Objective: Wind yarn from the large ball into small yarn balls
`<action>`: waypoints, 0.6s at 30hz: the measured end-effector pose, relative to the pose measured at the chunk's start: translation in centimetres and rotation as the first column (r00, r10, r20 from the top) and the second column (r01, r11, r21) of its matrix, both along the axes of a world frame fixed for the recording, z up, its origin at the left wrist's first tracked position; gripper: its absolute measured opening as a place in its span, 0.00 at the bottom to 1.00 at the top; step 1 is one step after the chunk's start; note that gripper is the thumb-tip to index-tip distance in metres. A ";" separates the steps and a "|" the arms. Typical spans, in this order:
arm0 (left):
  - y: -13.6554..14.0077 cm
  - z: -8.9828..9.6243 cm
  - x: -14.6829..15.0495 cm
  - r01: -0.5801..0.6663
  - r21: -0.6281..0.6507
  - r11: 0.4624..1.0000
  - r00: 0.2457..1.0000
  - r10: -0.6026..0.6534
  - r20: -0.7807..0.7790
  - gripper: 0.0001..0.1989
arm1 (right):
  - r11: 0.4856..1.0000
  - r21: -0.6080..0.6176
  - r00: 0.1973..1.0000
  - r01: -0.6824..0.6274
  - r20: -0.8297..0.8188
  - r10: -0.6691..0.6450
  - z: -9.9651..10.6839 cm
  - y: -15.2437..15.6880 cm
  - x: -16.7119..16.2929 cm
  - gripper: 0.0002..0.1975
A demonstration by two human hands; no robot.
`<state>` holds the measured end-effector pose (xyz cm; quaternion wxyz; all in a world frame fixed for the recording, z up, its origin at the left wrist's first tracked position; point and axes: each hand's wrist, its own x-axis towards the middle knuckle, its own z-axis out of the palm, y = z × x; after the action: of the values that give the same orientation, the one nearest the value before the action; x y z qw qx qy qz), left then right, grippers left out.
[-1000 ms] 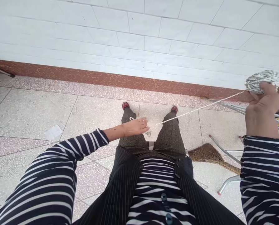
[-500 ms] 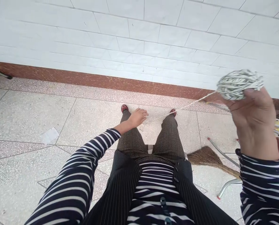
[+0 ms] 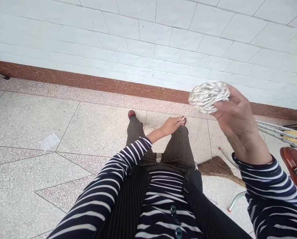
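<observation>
Closest to you, out at half past two, your right hand (image 3: 238, 116) is up with the ball of cord (image 3: 208, 97), thumb and fingers wrapped round its near end, the rest of it poking out toward the middle. Just right of centre, lower down, your left hand (image 3: 172, 126) reaches across in front of your right knee, fingers drawn narrow with a pale bit of strand (image 3: 183, 118) at the tips. The ball is smeared by motion, so I can't fairly call where the strand runs between your hands.

Now for handling: hold the ball lightly enough to turn it, thumb off the fresh turns, and pinch the strand firmly, with even tension and no jerks. I'd guess slack is the main danger here; it could slip or tangle about your knees.

Down past the knees, some thin pale fibres (image 3: 152, 126) lie on the floor near centre. At four o'clock there's the straw broom (image 3: 215, 166), and a bent metal leg (image 3: 234, 200) just beyond half past four. Toward half past three sits a reddish-brown wooden piece (image 3: 288, 159) with a dark panel; whether that panel rests on it, I can't tell. White paper (image 3: 49, 142) lies at half past eight. Containers? No box or bowl shows. Farthest off, at twelve, the white tiled wall (image 3: 148, 49).
</observation>
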<state>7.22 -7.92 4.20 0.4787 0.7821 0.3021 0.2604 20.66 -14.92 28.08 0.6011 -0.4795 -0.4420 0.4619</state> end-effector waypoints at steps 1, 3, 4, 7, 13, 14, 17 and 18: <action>0.0 -0.8 -1.0 -0.004 -0.009 1.000 0.999 0.003 -0.047 0.16 | 0.999 0.029 0.999 0.035 -0.005 -0.035 0.2 0.0 0.5 0.21; 0.3 -2.6 -3.2 -0.037 -0.037 0.999 0.989 0.031 -0.144 0.16 | 0.992 0.104 0.997 0.071 -0.003 -0.071 0.9 -0.2 1.6 0.18; 0.4 -3.5 -4.3 -0.060 -0.056 0.997 0.979 0.048 -0.196 0.15 | 0.984 0.158 0.996 0.086 0.008 -0.088 1.3 -0.4 2.1 0.16; 1.0 -5.9 -7.2 -0.133 -0.119 0.984 0.944 0.089 -0.317 0.14 | 0.951 0.278 0.984 0.134 0.079 -0.161 2.1 -1.1 3.0 0.12; 2.7 -8.1 -9.6 -0.140 -0.074 0.987 0.914 0.100 -0.393 0.15 | 0.951 0.272 0.978 0.145 0.107 -0.180 1.9 -2.8 3.1 0.15; 3.0 -8.2 -9.8 -0.135 -0.046 0.990 0.906 0.105 -0.410 0.15 | 0.955 0.261 0.978 0.142 0.112 -0.176 2.0 -3.1 3.0 0.15; 3.7 -8.2 -9.9 -0.138 0.005 0.990 0.874 0.124 -0.470 0.15 | 0.967 0.217 0.970 0.137 0.167 -0.175 2.3 -4.3 2.7 0.14; 3.9 -8.1 -9.7 -0.146 0.012 0.989 0.863 0.133 -0.487 0.15 | 0.969 0.204 0.968 0.137 0.181 -0.175 2.4 -4.5 2.5 0.14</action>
<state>-2.50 -3.99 -3.87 0.3772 0.7925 0.4716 0.0855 23.19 -19.41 30.45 0.6319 -0.4968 -0.5022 0.3188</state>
